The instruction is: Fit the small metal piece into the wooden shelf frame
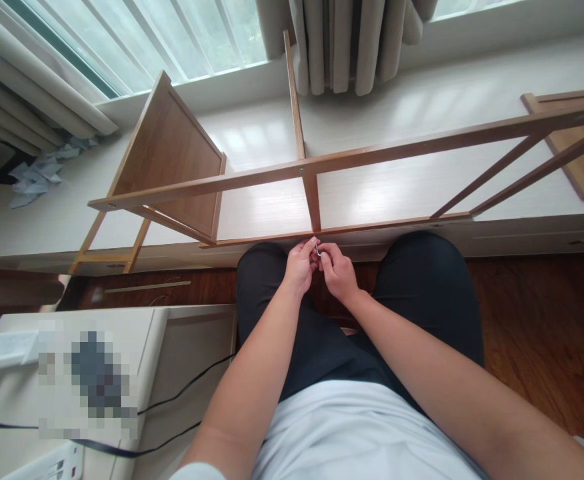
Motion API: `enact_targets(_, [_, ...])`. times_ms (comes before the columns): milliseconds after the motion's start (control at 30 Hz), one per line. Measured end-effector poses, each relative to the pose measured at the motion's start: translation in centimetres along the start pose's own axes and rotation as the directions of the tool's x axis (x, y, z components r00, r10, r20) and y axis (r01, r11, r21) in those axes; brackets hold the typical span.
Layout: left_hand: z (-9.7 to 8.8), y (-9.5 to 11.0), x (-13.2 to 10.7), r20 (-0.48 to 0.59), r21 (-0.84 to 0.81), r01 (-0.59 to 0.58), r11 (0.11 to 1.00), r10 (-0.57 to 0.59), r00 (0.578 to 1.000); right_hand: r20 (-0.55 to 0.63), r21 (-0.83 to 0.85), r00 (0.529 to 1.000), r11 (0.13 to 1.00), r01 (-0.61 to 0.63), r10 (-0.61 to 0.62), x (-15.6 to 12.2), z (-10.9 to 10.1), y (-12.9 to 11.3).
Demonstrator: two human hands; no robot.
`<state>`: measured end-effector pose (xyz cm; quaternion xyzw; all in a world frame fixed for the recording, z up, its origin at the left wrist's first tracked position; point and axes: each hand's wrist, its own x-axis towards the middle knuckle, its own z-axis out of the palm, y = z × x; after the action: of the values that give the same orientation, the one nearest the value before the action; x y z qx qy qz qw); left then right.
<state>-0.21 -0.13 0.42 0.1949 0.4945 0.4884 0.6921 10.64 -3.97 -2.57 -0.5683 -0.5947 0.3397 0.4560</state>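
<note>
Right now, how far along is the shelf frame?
Done: the wooden frame stands with rails, a crossbar and one end panel joined. In hand: left hand and right hand pinch a small metal key at the front rail. Left: a loose panel lies unattached.

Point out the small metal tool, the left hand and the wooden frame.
metal tool [317, 250], head view, its shaft between the fingertips.
left hand [299, 267], head view, back of hand.
wooden frame [312, 200], head view, middle upright.

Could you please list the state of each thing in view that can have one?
Wooden frame: lying on its side, part-built.
Metal key: pinched between both hands at the frame's near rail.
Left hand: closed on the key.
Right hand: closed on the key.
Curtain: gathered.
</note>
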Motion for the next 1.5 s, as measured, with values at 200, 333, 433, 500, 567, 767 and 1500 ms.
enact_targets(200, [-0.12, -0.18, 0.11, -0.006, 0.012, -0.005, 1.000, 0.005, 1.000, -0.013, 0.050, 0.999, 0.998, -0.031, 0.031, -0.10, 0.28, 0.17])
enact_targets(333, [-0.16, -0.27, 0.13, -0.018, 0.023, 0.009, 1.000, -0.009, 1.000, -0.012, 0.070, 0.999, 0.997, -0.045, 0.046, -0.12, 0.35, 0.18])
enact_targets(433, [-0.11, -0.26, 0.06, -0.024, 0.028, 0.010, 1.000, -0.010, 1.000, -0.017, 0.077, 0.998, 0.996, -0.055, 0.056, -0.13, 0.35, 0.17])
enact_targets(500, [-0.05, -0.25, -0.04, -0.025, 0.029, 0.007, 1.000, -0.006, 1.000, -0.021, 0.080, 0.998, 0.995, -0.059, 0.061, -0.17, 0.37, 0.16])
enact_targets(567, [0.00, -0.28, -0.12, -0.023, 0.030, -0.001, 1.000, 0.001, 1.000, -0.021, 0.084, 0.998, 0.995, -0.061, 0.063, -0.23, 0.39, 0.13])
enact_targets(767, [-0.08, -0.56, 0.02, -0.011, 0.014, -0.044, 0.999, 0.045, 0.999, -0.022, 0.068, 0.997, 0.995, -0.070, 0.071, -0.34, 0.27, -0.26])
enact_targets(1500, [-0.04, -0.09, 0.39, 0.002, -0.026, -0.067, 0.997, 0.067, 0.998, -0.026, -0.105, 1.000, 0.994, -0.003, 0.001, 0.03, 0.28, -0.24])
